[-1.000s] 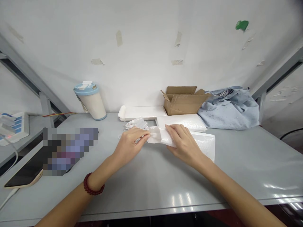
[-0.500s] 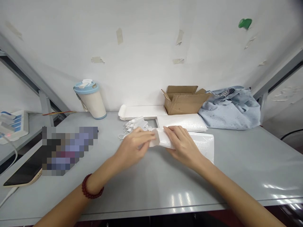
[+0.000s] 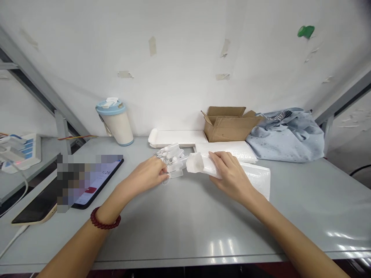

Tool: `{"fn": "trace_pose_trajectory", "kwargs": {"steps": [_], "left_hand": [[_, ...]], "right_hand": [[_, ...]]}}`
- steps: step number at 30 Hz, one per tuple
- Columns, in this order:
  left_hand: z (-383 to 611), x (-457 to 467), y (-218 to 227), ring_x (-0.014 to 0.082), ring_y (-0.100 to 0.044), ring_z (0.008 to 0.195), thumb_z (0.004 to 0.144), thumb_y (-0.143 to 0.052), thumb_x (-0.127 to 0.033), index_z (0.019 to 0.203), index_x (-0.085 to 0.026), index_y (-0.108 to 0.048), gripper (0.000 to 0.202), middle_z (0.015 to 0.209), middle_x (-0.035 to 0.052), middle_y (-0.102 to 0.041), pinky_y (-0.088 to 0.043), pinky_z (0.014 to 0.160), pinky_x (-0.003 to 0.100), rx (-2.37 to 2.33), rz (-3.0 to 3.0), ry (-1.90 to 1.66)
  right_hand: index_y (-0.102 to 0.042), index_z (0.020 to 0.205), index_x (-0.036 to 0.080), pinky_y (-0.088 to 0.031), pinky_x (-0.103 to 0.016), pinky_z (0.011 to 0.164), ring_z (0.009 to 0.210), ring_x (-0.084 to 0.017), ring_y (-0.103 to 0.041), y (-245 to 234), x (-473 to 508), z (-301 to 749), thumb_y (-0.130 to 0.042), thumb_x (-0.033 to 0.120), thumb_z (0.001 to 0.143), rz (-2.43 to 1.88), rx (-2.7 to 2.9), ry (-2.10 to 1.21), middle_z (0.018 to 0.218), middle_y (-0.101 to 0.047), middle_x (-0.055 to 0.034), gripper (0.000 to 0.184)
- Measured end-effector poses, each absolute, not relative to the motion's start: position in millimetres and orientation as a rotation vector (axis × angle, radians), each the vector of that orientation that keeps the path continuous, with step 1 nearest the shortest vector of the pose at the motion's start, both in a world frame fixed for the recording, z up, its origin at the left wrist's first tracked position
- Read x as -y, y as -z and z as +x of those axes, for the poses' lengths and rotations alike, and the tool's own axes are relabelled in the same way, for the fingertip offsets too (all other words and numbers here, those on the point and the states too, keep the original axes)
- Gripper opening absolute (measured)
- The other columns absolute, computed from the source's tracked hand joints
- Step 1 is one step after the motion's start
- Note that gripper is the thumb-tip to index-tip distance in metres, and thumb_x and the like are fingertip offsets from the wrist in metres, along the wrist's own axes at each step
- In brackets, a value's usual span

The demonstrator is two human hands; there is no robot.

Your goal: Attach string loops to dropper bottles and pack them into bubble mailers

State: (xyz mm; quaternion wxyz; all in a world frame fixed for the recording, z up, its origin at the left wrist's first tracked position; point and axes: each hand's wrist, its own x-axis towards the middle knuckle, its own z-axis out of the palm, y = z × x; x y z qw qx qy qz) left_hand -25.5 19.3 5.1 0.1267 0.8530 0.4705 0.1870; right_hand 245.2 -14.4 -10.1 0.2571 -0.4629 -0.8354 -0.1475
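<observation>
My right hand [image 3: 230, 172] is wrapped round a white bubble mailer [image 3: 256, 179], thumb below and fingers on top. Its open mouth [image 3: 194, 163] faces left, and the rest shows beyond the hand. To the left, my left hand [image 3: 149, 172] reaches the edge of a pile of small translucent plastic pieces with thin loops [image 3: 171, 152]. Thumb and fingertips pinch one such piece [image 3: 175, 174] at its loop end; the fingertips partly hide it. Behind my right hand lies a stack of white bubble mailers [image 3: 226, 148].
At the back stand a blue-lidded cup [image 3: 117, 125], flat white envelopes [image 3: 176, 137], an open cardboard box [image 3: 232, 129] and a light blue cloth bag [image 3: 286, 137]. Two phones, a dark one [image 3: 36, 206] and one with a lit screen [image 3: 92, 193], lie left beside a power strip [image 3: 29, 150].
My left hand has let go of the mailer's mouth and moved left to the pile of plastic pieces. The right hand still holds the mailer, whose mouth now stands open.
</observation>
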Motion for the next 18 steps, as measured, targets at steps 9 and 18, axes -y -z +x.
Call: {"fn": "trace_pose_trajectory", "kwargs": {"steps": [9,18], "left_hand": [[-25,-20,-17,0.0179,-0.059,0.062,0.079,-0.048,-0.022,0.064,-0.021,-0.063,0.021,0.063,0.0017,-0.064,-0.039,0.054,0.025,-1.279,2.487,-0.422],[-16,-6,-45,0.0140,-0.054,0.065,0.083,-0.052,-0.022,0.073,-0.021,-0.063,0.014,0.072,-0.0001,-0.064,-0.038,0.049,0.021,-1.302,2.339,-0.859]], "right_hand": [[-0.041,0.126,0.012,-0.045,-0.041,0.073,0.096,-0.030,-0.049,12,15,243,-0.052,0.007,0.070,-1.240,2.306,0.360,0.105,-0.054,-0.0161,0.057],[-0.044,0.122,0.010,-0.045,-0.041,0.073,0.094,-0.030,-0.049,15,17,239,-0.054,0.006,0.068,-1.269,2.343,0.371,0.104,-0.055,-0.0162,0.055]]}}
